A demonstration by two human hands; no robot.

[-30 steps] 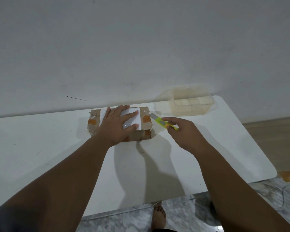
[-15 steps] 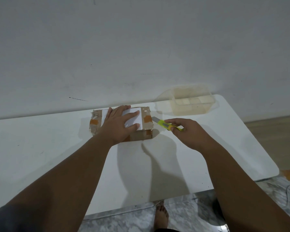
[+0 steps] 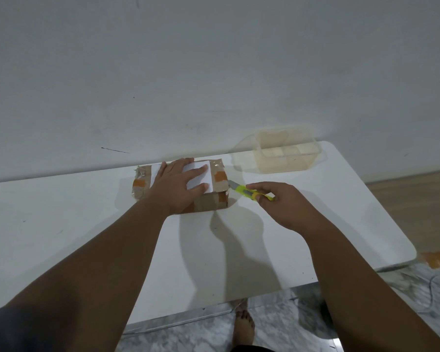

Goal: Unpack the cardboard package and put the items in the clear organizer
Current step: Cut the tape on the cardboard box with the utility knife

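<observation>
A taped cardboard package [image 3: 217, 199] with a white label and orange tape patches lies on the white table [image 3: 61, 224] near the wall. My left hand [image 3: 178, 189] lies flat on its top, fingers spread, pressing it down. My right hand [image 3: 282, 207] grips a yellow-green utility knife [image 3: 249, 193] whose blade tip touches the package's right top edge. The clear organizer [image 3: 285, 154] with inner compartments stands at the table's far right corner, apart from both hands.
A white wall rises right behind the table. The table's rounded right edge is close to the organizer. Below the front edge lie marble floor, a bare foot [image 3: 243, 326] and a cable [image 3: 437, 283] at the right.
My right hand has shifted slightly right and toward me, drawing the knife along the package's right edge. The left hand stays pressed on the package.
</observation>
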